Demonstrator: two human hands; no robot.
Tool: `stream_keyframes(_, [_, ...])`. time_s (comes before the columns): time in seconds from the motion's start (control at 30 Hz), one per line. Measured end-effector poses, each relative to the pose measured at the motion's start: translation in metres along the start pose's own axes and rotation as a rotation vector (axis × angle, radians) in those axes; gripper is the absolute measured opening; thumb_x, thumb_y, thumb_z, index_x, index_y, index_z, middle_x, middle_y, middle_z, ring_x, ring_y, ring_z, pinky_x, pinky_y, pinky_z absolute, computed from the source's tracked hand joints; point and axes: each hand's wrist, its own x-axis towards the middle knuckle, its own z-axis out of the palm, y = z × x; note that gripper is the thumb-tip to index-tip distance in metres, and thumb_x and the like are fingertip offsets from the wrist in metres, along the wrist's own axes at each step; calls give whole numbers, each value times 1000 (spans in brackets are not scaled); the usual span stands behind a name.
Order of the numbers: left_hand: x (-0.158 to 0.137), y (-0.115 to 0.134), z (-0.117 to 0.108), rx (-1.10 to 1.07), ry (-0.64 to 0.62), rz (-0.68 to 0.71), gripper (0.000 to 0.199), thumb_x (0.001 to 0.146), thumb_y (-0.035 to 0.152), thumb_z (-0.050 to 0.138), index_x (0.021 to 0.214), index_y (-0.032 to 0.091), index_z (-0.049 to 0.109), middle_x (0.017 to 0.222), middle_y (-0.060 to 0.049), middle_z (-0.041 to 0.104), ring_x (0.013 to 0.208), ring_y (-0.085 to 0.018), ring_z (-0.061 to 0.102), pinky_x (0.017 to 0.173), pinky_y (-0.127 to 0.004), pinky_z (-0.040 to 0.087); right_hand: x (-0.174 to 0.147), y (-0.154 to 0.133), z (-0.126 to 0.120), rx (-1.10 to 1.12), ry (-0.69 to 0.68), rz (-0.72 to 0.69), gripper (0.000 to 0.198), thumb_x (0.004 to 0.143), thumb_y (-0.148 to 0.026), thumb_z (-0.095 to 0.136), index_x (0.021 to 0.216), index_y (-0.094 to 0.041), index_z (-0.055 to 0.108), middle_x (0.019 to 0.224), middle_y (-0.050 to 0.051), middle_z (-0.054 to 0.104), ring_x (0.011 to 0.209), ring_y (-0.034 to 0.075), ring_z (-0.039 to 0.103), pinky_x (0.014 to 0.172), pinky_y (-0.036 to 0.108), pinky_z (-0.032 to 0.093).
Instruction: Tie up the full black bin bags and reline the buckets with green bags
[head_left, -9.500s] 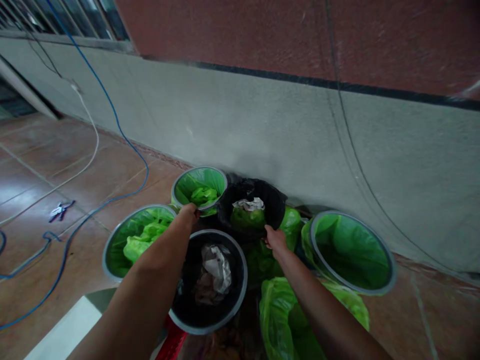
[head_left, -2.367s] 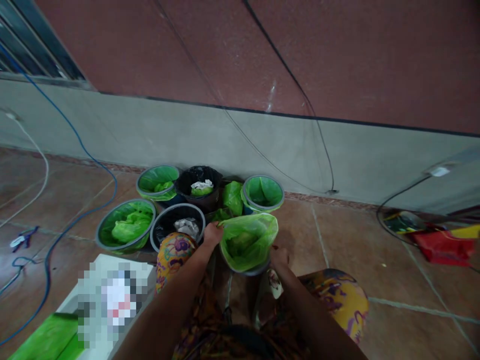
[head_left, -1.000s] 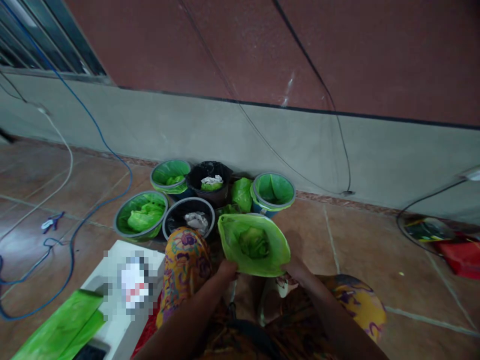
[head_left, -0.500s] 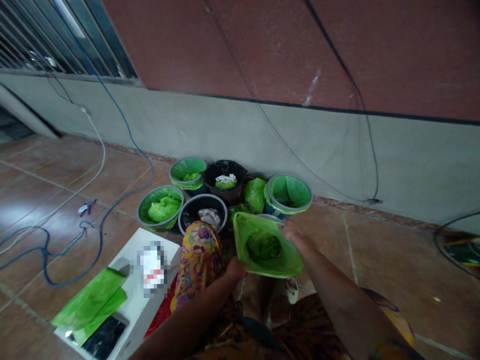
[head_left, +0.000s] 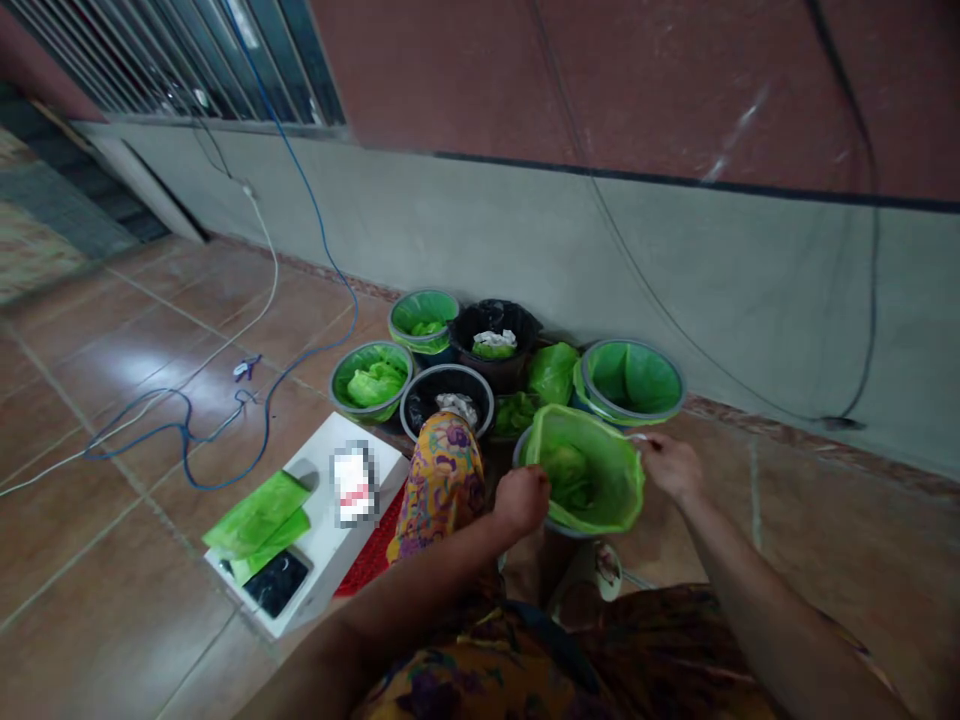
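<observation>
A green plastic bag (head_left: 607, 465) hangs with its mouth spread wide, inside and over the rim of a grey-rimmed bin (head_left: 570, 530) in front of me. My left hand (head_left: 523, 500) is closed on the bag's near left edge. On the opposite side my right hand (head_left: 675, 465) pinches the far right edge. Crumpled green plastic shows deep within the bag. How far the bag's edge is folded over the bin cannot be made out.
Several lined bins stand by the wall, including a green-lined one (head_left: 634, 385) and a black-lined one (head_left: 446, 395). At left, a white box (head_left: 322, 540) bears folded green bags (head_left: 259, 515) and a phone (head_left: 277, 582). A blue cable (head_left: 268, 420) crosses the tiles.
The bag has come down over the bin, and its mouth is rounder and wider. Both hands still grip its edge, slightly farther apart. My view has turned left.
</observation>
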Motion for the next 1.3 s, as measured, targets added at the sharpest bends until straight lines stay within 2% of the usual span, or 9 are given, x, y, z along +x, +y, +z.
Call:
stream_keyframes(0.17, [1,24,-22,51,96,284,26,93,28,48,103,21,71,91,-10,74,86,-23,70,83,-33,50,-6,-17,-20,210,78,-36,38,78,-49,55,90,-19,75,80,7,75,69,20,65,64,29,46])
stream_keyframes(0.37, [6,49,-44,82,155,527,27,93,24,45,106,21,69,101,-6,74,90,-19,68,85,-29,50,-5,-28,-28,395,79,-38,32,76,-48,59,85,-21,73,79,4,74,74,19,64,70,30,48])
stream_keyframes(0.47, [11,60,-49,25,144,581,27,92,22,47,109,20,69,91,-4,73,78,-15,66,77,-26,51,-8,-38,-35,524,36,-34,31,73,-50,64,79,-20,71,78,4,73,77,19,63,75,31,49])
stream_keyframes(0.6, [26,72,-51,-67,82,608,26,90,22,50,108,18,69,77,-1,71,65,-12,61,68,-23,48,-13,-56,-42,793,-89,-64,35,69,-53,69,80,-20,69,84,4,73,83,18,63,82,31,48])
stream_keyframes(0.77, [55,89,-56,-104,12,645,25,89,19,49,101,16,71,77,1,70,64,-9,58,67,-20,46,-15,-69,-35,972,-257,-47,33,69,-52,68,73,-20,60,66,-1,62,63,12,54,64,25,45])
stream_keyframes(0.9, [79,102,-59,-54,12,637,27,89,17,47,102,15,71,78,0,70,67,-10,59,71,-22,48,-19,-77,-22,1067,-350,-5,30,65,-37,68,88,-20,59,65,-6,55,58,8,46,56,21,38])
stream_keyframes(1.07, [96,115,-45,-71,50,595,27,88,17,50,107,16,69,86,-2,72,77,-12,64,79,-25,50,-23,-80,-4,984,-555,-68,43,57,-26,66,99,-20,58,66,-6,55,57,9,44,51,20,33])
stream_keyframes(1.17, [100,117,-30,-145,38,606,29,87,22,55,115,18,64,89,-2,72,80,-14,65,83,-27,51,-15,-74,6,855,-490,-124,26,59,-29,66,82,-20,58,62,-2,57,55,11,45,48,23,32])
stream_keyframes(1.3, [111,97,-4,-357,189,388,38,93,26,48,128,14,53,102,-8,71,87,-16,65,88,-31,51,-2,-64,6,720,-414,-133,26,74,-44,61,66,-19,55,55,-1,53,50,9,42,45,22,29])
